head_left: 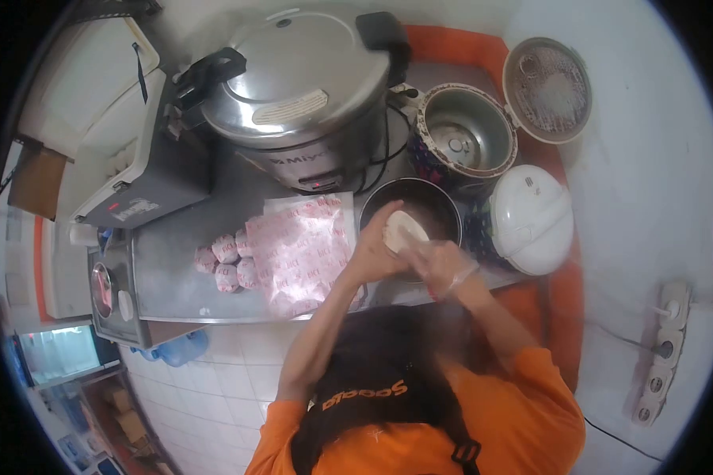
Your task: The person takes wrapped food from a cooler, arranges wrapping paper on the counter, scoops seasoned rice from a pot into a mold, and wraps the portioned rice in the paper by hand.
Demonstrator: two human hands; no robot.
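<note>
My left hand (372,252) is closed around a small round cream-white bowl (402,229), tilted toward my other hand. Whether rice lies inside the bowl is too blurred to tell. My right hand (440,267), in a clear plastic glove, presses at the bowl's right edge; motion smears its fingers. Both hands are over a dark round pan (410,190) on the steel counter. To the left lies a stack of pink-and-white printed wrapping paper (301,257). Beside the paper sit several balls wrapped in that same paper (226,277).
A large steel rice cooker (309,87) stands behind the paper. An uncovered rice pot (463,131) with its lid (547,89) raised and a white-lidded container (531,220) are at the right. A grey cool box (146,178) is open at the left. A power strip (664,348) hangs on the wall.
</note>
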